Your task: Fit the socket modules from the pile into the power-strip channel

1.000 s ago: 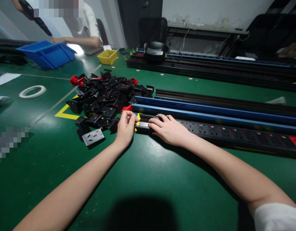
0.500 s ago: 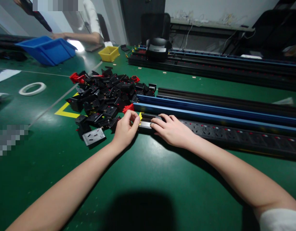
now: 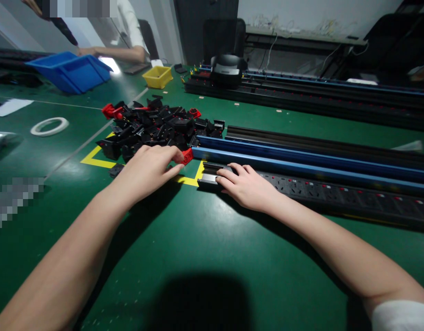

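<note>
My left hand (image 3: pixel 151 168) reaches over the near side of a pile of black socket modules (image 3: pixel 170 124). Its thumb and forefinger are apart, with the tips close beside a red socket module (image 3: pixel 187 156); whether they touch it I cannot tell. My right hand (image 3: pixel 248 186) has its fingers curled over a long black power strip (image 3: pixel 322 193), near its left end. Socket modules with small red parts fill the strip to the right of that hand. The bare channel end (image 3: pixel 208 177) sticks out left of the fingers.
Blue rails (image 3: pixel 267 158) lie just behind the strip. Yellow tape (image 3: pixel 98 158) marks the green table around the pile. A tape roll (image 3: pixel 49 127), a blue bin (image 3: pixel 70 73) and a yellow bin (image 3: pixel 157 77) stand farther back. Another person's arm (image 3: pixel 115 54) rests across the table.
My left hand has moved from the strip's left end leftward, over the module pile, and its fingers have spread. It now covers the grey-faced module. My right hand stays in place.
</note>
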Motion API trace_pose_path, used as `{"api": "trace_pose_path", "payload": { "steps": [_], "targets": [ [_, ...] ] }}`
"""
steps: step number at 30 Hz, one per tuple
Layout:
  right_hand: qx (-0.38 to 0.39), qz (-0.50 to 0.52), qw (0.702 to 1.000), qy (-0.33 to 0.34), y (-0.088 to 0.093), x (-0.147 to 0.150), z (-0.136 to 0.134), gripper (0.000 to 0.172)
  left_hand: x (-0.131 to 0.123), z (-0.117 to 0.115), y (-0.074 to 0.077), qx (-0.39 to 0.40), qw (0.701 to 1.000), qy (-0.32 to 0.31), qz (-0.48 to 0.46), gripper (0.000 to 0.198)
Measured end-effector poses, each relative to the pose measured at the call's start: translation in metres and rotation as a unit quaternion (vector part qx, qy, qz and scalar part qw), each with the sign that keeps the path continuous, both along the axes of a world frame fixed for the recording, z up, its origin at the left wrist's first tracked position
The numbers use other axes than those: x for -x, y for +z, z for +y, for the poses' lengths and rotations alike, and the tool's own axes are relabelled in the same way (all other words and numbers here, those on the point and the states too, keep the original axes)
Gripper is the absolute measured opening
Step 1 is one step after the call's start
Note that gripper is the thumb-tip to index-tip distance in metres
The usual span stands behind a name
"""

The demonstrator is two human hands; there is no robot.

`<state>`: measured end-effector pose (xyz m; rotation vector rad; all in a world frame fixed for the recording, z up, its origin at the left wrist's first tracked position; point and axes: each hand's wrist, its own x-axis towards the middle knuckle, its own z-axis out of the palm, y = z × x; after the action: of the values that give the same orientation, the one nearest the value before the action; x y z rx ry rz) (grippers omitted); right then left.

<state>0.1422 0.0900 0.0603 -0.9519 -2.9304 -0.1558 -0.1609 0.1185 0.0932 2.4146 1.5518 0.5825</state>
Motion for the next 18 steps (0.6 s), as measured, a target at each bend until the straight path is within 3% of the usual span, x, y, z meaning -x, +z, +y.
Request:
{"api": "trace_pose_path", "payload": {
  "steps": [5, 9, 13, 18],
  "targets": [
    [-0.006, -0.002, 1.0, 0.0, 0.0, 0.0, 0.0, 0.036, 0.035, 0.004, -0.011, 0.035, 0.991, -0.013, 0.13, 0.059],
    [-0.005, -0.001, 1.0, 0.001, 0.0, 0.0, 0.0, 0.037, 0.045, 0.006, -0.016, 0.058, 0.982, -0.009, 0.18, 0.075],
    [-0.005, -0.006, 1.0, 0.0, 0.0, 0.0, -0.001, 0.037, 0.048, 0.01, -0.02, 0.069, 0.985, -0.014, 0.157, 0.077],
    [-0.007, -0.001, 1.0, 0.0, 0.0, 0.0, 0.0, 0.037, 0.049, 0.012, -0.022, 0.102, 0.991, -0.009, 0.085, 0.066]
  ]
}}
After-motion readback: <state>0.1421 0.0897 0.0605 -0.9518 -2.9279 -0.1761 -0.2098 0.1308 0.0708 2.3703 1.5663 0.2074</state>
